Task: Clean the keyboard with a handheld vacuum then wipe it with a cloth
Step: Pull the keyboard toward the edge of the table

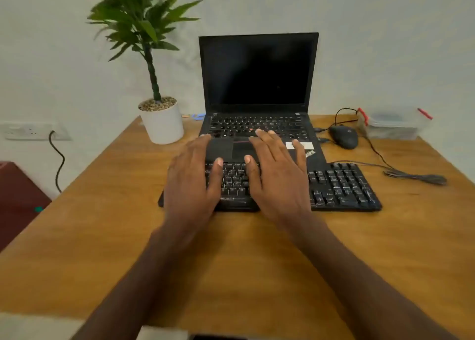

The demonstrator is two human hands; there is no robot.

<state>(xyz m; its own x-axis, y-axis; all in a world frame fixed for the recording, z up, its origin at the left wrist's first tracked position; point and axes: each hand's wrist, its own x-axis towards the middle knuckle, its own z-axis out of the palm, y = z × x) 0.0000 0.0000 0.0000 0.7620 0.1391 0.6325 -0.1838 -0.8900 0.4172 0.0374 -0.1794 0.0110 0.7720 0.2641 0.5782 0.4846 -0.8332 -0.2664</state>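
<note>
Over the keyboard, both hands spread flat, holding nothing.

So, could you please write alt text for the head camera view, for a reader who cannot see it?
Two open hands, left hand and right hand, are spread over a black external keyboard on a wooden desk. Behind it stands an open black laptop, screen dark, with a potted plant at its left and a black mouse at its right.
</note>
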